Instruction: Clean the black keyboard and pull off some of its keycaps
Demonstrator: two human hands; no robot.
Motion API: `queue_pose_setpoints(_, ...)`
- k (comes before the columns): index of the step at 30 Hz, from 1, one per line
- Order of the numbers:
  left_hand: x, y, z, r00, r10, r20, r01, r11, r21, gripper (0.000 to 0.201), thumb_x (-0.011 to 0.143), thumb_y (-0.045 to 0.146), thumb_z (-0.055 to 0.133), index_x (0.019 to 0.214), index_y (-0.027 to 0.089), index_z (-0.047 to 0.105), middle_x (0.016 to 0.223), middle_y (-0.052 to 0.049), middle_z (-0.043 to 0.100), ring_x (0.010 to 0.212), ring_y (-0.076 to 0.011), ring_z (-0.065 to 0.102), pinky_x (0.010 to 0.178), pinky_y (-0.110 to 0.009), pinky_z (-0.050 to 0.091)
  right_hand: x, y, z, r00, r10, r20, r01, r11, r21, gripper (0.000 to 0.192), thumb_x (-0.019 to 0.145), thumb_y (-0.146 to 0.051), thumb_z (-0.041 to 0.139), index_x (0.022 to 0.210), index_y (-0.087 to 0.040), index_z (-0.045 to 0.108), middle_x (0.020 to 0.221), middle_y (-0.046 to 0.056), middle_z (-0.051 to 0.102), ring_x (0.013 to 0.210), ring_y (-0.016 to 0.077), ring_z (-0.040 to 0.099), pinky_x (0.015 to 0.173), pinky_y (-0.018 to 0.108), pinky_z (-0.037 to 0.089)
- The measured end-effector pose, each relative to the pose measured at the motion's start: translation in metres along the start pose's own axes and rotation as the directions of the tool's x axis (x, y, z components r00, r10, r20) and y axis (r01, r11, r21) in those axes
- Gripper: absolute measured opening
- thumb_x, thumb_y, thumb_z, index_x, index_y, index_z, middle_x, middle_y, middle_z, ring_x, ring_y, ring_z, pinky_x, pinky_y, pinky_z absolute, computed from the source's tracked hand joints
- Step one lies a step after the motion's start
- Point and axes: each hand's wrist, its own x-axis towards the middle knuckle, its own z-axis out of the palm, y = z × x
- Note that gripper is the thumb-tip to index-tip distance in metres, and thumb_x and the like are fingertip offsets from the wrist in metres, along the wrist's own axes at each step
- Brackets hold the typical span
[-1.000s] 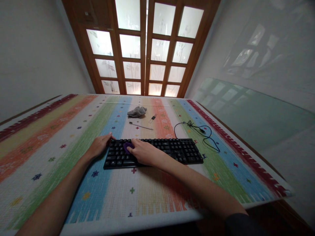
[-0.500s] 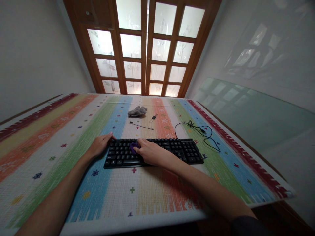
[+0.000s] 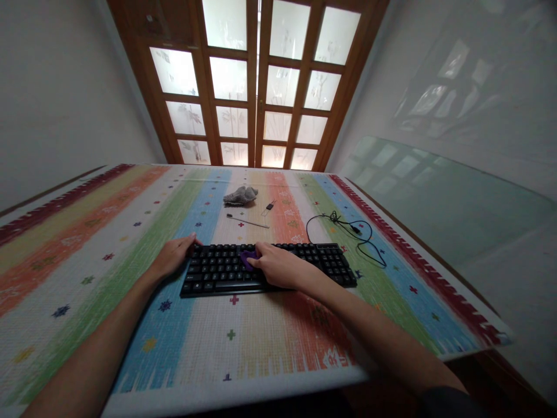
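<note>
A black keyboard (image 3: 217, 273) lies across the middle of a striped, multicoloured table cover (image 3: 87, 244). My left hand (image 3: 173, 256) rests on the keyboard's far left corner, fingers bent over its edge. Pressed onto the keys near the keyboard's middle is a small purple lump (image 3: 247, 259), and my right hand (image 3: 281, 268) grips it with its fingers closed over it. The keyboard's black cable (image 3: 348, 232) coils on the cover to the right.
A crumpled grey cloth (image 3: 239, 196), a thin stick-like tool (image 3: 248, 221) and a small metal clip-like piece (image 3: 270, 205) lie behind the keyboard. A wooden glass-paned door (image 3: 256, 81) stands beyond. A glass panel (image 3: 456, 203) leans at the right.
My right hand has slid the purple lump rightward along the keys, from the left part toward the middle. My left hand has stayed on the left corner.
</note>
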Motion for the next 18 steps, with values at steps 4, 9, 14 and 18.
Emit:
queue_pose_setpoints(4, 0.000, 0.001, 0.000, 1.000, -0.003, 0.009, 0.003, 1.000, 0.011, 0.062, 0.086, 0.065, 0.030, 0.075, 0.020, 0.072, 0.072, -0.006, 0.071, 0.071, -0.0247, 0.064, 0.072, -0.035, 0.047, -0.005, 0.003, -0.001, 1.000, 0.026, 0.011, -0.026, 1.000, 0.012, 0.037, 0.093, -0.010, 0.046, 0.123, -0.014, 0.068, 0.106, 0.016, 0.058, 0.086, 0.0210, 0.059, 0.075, 0.030, 0.046)
queue_pose_setpoints(9, 0.000, 0.001, 0.000, 1.000, -0.019, 0.013, 0.019, 1.000, 0.013, 0.062, 0.086, 0.065, 0.030, 0.077, 0.020, 0.071, 0.071, -0.005, 0.070, 0.072, -0.0247, 0.064, 0.072, -0.035, 0.047, -0.011, 0.008, 0.001, 1.000, 0.024, 0.011, -0.024, 0.999, 0.025, 0.037, 0.095, -0.010, 0.043, 0.123, -0.014, 0.067, 0.104, 0.016, 0.058, 0.085, 0.0208, 0.058, 0.076, 0.030, 0.044)
queue_pose_setpoints(14, -0.001, 0.000, 0.000, 1.000, -0.005, -0.002, 0.005, 1.000, 0.003, 0.063, 0.085, 0.067, 0.030, 0.076, 0.020, 0.071, 0.068, -0.005, 0.068, 0.068, -0.0238, 0.062, 0.070, -0.034, 0.047, -0.016, 0.014, 0.004, 0.999, 0.043, 0.002, -0.043, 0.999, 0.034, 0.037, 0.093, -0.009, 0.044, 0.121, -0.014, 0.068, 0.104, 0.015, 0.058, 0.088, 0.0211, 0.056, 0.078, 0.031, 0.043)
queue_pose_setpoints(18, -0.001, -0.001, 0.000, 1.000, 0.004, -0.009, -0.004, 1.000, 0.004, 0.064, 0.086, 0.067, 0.030, 0.076, 0.020, 0.072, 0.068, -0.005, 0.068, 0.067, -0.0235, 0.062, 0.070, -0.034, 0.047, -0.020, 0.016, 0.005, 0.999, 0.031, -0.012, -0.031, 0.999, 0.043, 0.039, 0.092, -0.007, 0.043, 0.123, -0.012, 0.067, 0.106, 0.017, 0.058, 0.091, 0.0224, 0.056, 0.081, 0.032, 0.042)
